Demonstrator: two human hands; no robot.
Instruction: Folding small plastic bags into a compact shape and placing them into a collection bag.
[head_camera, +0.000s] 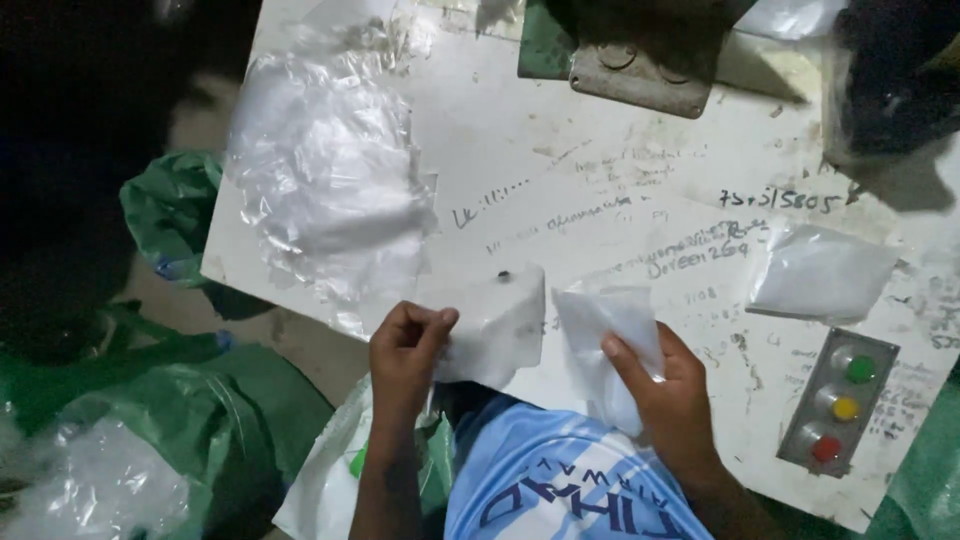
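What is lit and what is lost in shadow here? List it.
Head view: the white table is brightly lit; the left side and top right corner fall into near-black shadow. The clear plastic pile shows glare. The left hand and right hand look dim and slightly soft.

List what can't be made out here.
Head view only:
- Left hand pinches a white bag; its contents don't show.
- Right hand holds another bag, its lower part hidden by the hand.
- Metal fixture: cut off by the top edge.
- Dark object, top right: too dark to identify.
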